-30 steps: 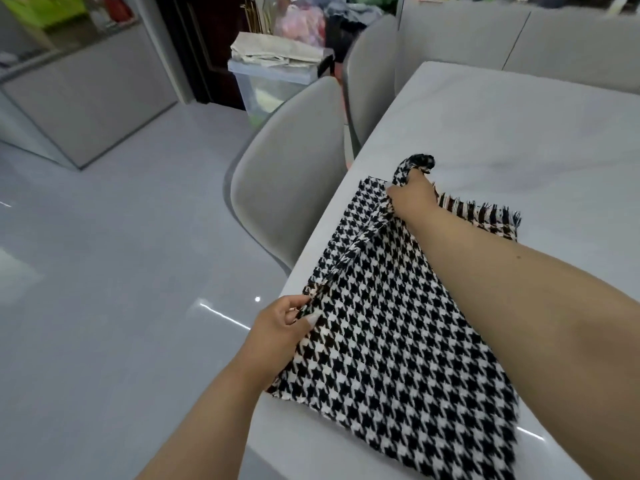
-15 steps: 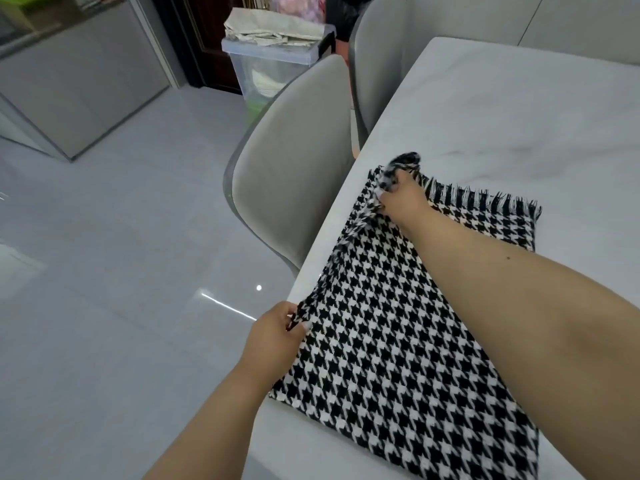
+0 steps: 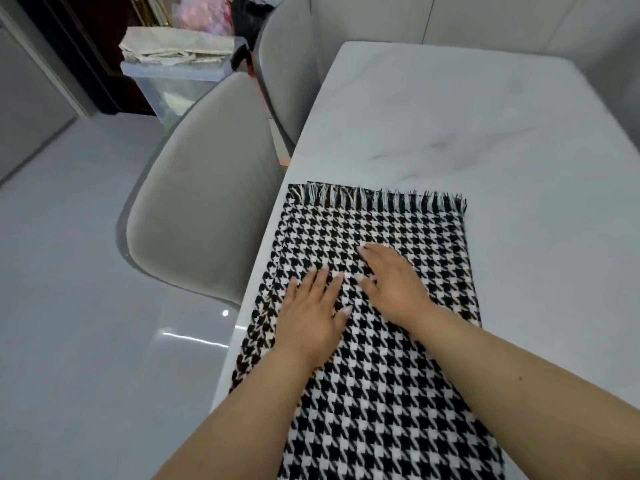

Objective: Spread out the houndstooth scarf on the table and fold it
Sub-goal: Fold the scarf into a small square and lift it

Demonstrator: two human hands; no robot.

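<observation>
Scarf (image 3: 374,244) flat on marble table (image 3: 485,126)

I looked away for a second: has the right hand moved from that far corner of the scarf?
Yes. The right hand has let go of the corner by the fringe and come back toward the person, now lying flat mid-scarf beside the left hand.

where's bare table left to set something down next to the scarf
Bare marble table runs beyond the houndstooth scarf's fringe and along its right edge. Crowded: the scarf hugs the table's left edge, with left hand and right hand flat on it.
</observation>
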